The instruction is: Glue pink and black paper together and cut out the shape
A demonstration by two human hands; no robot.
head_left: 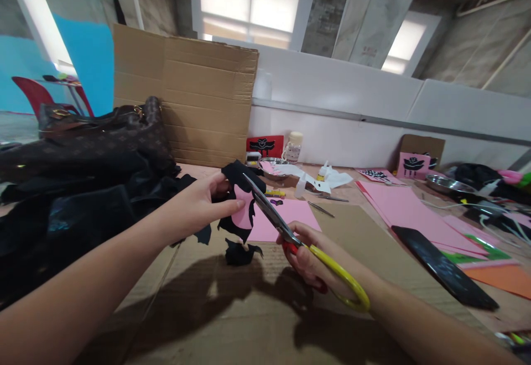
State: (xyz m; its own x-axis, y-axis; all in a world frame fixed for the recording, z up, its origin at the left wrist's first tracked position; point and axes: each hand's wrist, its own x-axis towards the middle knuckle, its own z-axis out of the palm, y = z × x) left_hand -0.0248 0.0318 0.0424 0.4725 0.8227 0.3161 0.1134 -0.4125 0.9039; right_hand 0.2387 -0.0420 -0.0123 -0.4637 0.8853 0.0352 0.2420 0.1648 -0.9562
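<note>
My left hand (pixel 203 206) pinches a piece of black and pink paper (pixel 240 204) and holds it up above the cardboard-covered table (pixel 232 309). My right hand (pixel 309 254) grips scissors (pixel 290 232) with yellow and red handles. Their blades point up and left, with the tips at the paper's upper edge. A black paper scrap (pixel 243 253) lies on the cardboard just below the held piece. A pink sheet (pixel 286 218) lies flat behind the scissors.
A dark handbag (pixel 103 133) and black material (pixel 62 210) fill the left. A cardboard panel (pixel 186 99) stands against the wall. Pink sheets (pixel 406 210), a black phone (pixel 443 268), glue bottles (pixel 301 185), metal bowls (pixel 450 184) and coloured papers (pixel 498 276) lie to the right.
</note>
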